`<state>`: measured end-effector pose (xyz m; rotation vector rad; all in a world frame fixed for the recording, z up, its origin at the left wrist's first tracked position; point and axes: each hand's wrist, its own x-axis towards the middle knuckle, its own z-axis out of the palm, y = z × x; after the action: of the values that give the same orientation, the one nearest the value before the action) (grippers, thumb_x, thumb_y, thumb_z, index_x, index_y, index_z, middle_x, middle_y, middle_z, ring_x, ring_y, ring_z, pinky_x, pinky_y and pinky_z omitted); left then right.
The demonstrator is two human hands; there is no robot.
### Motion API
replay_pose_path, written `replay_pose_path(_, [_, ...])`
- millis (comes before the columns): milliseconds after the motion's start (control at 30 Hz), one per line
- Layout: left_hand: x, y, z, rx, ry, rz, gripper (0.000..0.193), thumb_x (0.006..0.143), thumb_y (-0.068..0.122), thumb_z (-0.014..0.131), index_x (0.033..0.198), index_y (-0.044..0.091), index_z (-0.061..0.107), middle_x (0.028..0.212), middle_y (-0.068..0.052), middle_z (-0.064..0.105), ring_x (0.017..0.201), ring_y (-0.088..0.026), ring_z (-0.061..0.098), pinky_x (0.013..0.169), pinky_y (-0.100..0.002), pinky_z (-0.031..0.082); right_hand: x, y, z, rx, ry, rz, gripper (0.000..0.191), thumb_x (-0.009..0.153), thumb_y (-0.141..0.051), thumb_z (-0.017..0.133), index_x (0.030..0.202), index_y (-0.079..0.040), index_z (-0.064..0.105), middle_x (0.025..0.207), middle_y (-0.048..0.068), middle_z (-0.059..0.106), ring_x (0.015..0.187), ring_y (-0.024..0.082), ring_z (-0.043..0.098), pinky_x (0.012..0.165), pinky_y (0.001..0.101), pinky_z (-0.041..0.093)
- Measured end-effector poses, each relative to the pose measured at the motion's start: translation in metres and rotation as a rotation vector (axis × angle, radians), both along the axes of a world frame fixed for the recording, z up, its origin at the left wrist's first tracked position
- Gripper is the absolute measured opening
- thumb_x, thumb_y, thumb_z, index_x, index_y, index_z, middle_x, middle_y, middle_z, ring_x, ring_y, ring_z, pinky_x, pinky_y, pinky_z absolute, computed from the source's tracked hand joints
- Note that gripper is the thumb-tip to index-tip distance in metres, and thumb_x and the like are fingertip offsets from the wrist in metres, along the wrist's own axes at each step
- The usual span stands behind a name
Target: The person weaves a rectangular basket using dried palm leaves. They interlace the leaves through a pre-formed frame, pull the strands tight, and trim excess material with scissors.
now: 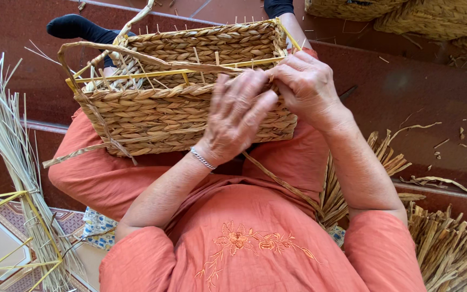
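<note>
The basket point(179, 86) rests on the person's lap, its far end toward the feet, and the two hands cover much of its near right corner. The left hand point(239, 116) is blurred; its fingers curl over the basket's near wall at the rim, but what they pinch cannot be made out. The right hand point(306, 86) lies just beside it, fingers bent down onto the rim at the right corner, their tips hidden behind the left hand, so the grip is unclear too. A braided strand point(282, 184) runs from under the hands down across the orange dress point(239, 238). The basket is rectangular, its walls of thick twisted straw plaits over a yellow wire frame point(136, 75), with loose stalk ends sticking up. A bracelet point(202, 159) sits on the left wrist. Pale reeds point(12, 146) lie at the left, a second frame below them, cut off by the edge. Dry straw point(449, 249) is piled at the right, and more baskets point(406, 13) are cropped at the top.
</note>
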<state>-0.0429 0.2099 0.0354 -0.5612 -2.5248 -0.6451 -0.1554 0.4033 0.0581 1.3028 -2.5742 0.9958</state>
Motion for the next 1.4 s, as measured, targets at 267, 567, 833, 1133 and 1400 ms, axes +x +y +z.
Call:
replay_pose_path(267, [-0.005,-0.037,-0.002,-0.271,-0.063,0.279,0.033,0.098,0.02,0.076,0.129,0.015,0.065,0.138,-0.009,0.057,0.129,-0.027,0.052,0.105,-0.045,0.032,0.005,-0.003,-0.005,-0.061,-0.081,-0.06,0.009,0.1,-0.005,0.08,0.097,-0.003,0.072,0.094,0.01,0.07,0.091,0.027,0.07,0.084,0.038,0.056])
replay_pose_path(567, [0.011,-0.035,0.0,-0.098,-0.143,0.084,0.049,0.1,0.029,0.077,0.14,0.003,0.065,0.12,-0.015,0.058,0.106,-0.03,0.057,0.091,-0.047,0.046,0.009,-0.007,-0.034,-0.17,-0.119,-0.236,0.026,0.098,-0.006,0.084,0.119,-0.002,0.068,0.085,0.003,0.07,0.073,0.015,0.068,0.067,0.0312,0.056])
replay_pose_path(833, [0.003,-0.035,-0.003,-0.191,0.009,0.194,0.031,0.095,0.011,0.074,0.125,0.007,0.066,0.113,-0.006,0.058,0.105,-0.024,0.058,0.091,-0.044,0.049,0.015,-0.021,-0.038,-0.085,0.223,-0.079,0.024,0.091,0.009,0.069,0.111,-0.003,0.067,0.107,0.009,0.065,0.094,0.024,0.07,0.077,0.0358,0.059])
replay_pose_path(1133, [0.007,-0.015,0.007,-0.31,-0.085,0.069,0.033,0.092,0.007,0.069,0.122,-0.006,0.067,0.13,-0.018,0.061,0.11,-0.028,0.058,0.096,-0.04,0.051,0.009,-0.021,-0.015,-0.088,0.052,-0.008,0.022,0.094,0.007,0.073,0.112,-0.005,0.071,0.109,0.009,0.073,0.1,0.027,0.072,0.089,0.0377,0.058])
replay_pose_path(1400, [-0.007,-0.028,0.041,-0.085,-0.951,0.154,0.015,0.104,0.016,0.058,0.109,0.002,0.059,0.121,-0.015,0.061,0.096,-0.025,0.063,0.077,-0.04,0.053,0.001,-0.007,0.014,-0.005,-0.126,0.169,0.033,0.084,-0.002,0.076,0.116,-0.004,0.071,0.111,0.013,0.072,0.102,0.032,0.069,0.092,0.04,0.055])
